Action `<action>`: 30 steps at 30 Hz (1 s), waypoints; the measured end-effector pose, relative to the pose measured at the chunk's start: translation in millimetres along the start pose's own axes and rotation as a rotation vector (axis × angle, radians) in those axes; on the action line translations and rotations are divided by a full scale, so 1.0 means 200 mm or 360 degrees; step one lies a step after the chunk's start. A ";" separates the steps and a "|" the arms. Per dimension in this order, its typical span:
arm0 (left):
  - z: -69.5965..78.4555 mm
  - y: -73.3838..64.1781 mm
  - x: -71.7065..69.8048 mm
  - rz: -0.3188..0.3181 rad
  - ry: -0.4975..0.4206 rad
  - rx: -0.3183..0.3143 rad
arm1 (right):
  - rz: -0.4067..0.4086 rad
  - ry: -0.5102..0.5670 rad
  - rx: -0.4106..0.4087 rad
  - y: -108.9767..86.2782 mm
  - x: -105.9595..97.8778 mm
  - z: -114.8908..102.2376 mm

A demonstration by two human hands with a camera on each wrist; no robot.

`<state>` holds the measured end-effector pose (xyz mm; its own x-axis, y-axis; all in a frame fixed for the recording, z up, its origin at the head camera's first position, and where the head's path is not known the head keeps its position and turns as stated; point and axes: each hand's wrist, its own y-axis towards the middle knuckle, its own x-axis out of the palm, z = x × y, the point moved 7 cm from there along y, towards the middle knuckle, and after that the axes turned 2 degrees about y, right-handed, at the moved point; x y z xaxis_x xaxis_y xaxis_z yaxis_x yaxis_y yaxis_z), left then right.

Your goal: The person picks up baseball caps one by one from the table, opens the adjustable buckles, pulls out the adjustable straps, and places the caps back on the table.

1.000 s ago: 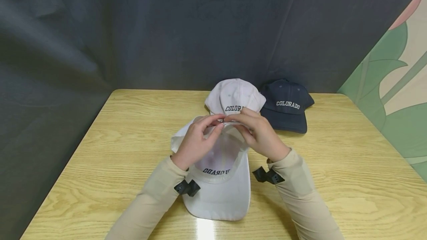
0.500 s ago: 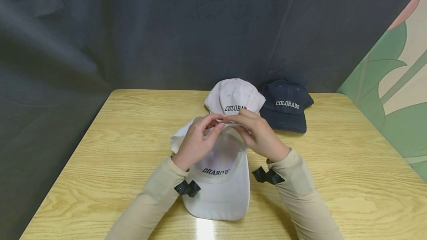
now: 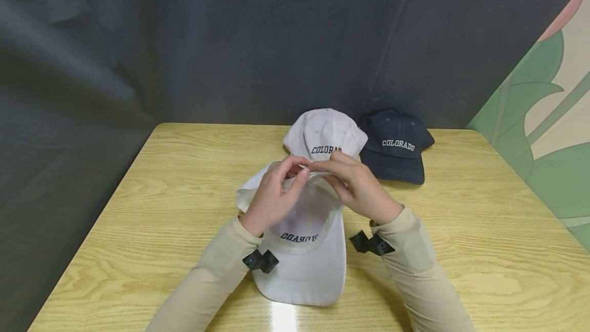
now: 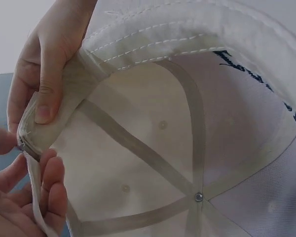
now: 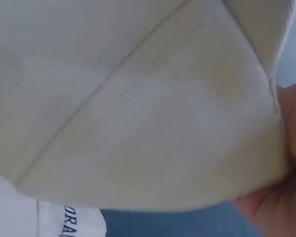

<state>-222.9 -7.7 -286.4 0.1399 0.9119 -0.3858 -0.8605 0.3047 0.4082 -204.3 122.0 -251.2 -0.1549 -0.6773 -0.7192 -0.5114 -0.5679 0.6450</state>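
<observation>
A white baseball cap [image 3: 304, 281] sits with its brim toward me and its inside facing up, the black lettering showing reversed. At its back edge, my left hand [image 3: 269, 199] pinches the band between thumb and fingers. My right hand [image 3: 364, 191] holds the other side of the back strap [image 4: 33, 182]. In the left wrist view the fingertips of both hands meet at a small metal buckle [image 4: 28, 149] on the strap. The right wrist view is mostly filled by the crown [image 5: 138, 123], with part of my right hand [image 5: 271, 207] at the edge.
Behind my hands stands another white cap [image 3: 324, 129] lettered COLORADO. Right beside it is a navy cap [image 3: 392, 142] with white lettering. The wooden table [image 3: 175, 188] ends at a dark curtain [image 3: 276, 40]; a patterned panel [image 3: 544, 117] is at the right.
The left hand's fingers shift very slightly at the strap. Both hands keep their hold, and the caps stay where they were.
</observation>
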 end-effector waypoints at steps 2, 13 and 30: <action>0.00 0.00 -0.02 0.0039 -0.0048 -0.0014 | -0.0035 -0.0013 0.0004 0.00 0.01 0.00; -0.01 0.01 -0.06 0.0115 -0.0088 -0.0008 | 0.0011 -0.0012 0.0030 0.01 -0.01 -0.01; 0.00 0.02 -0.09 0.0030 -0.0039 0.0005 | -0.0009 0.0017 0.0098 -0.01 -0.04 0.03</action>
<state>-228.5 -23.1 -277.7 0.1355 0.9239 -0.3578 -0.8617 0.2881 0.4176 -207.3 130.2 -248.2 -0.1431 -0.6791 -0.7200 -0.5635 -0.5421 0.6233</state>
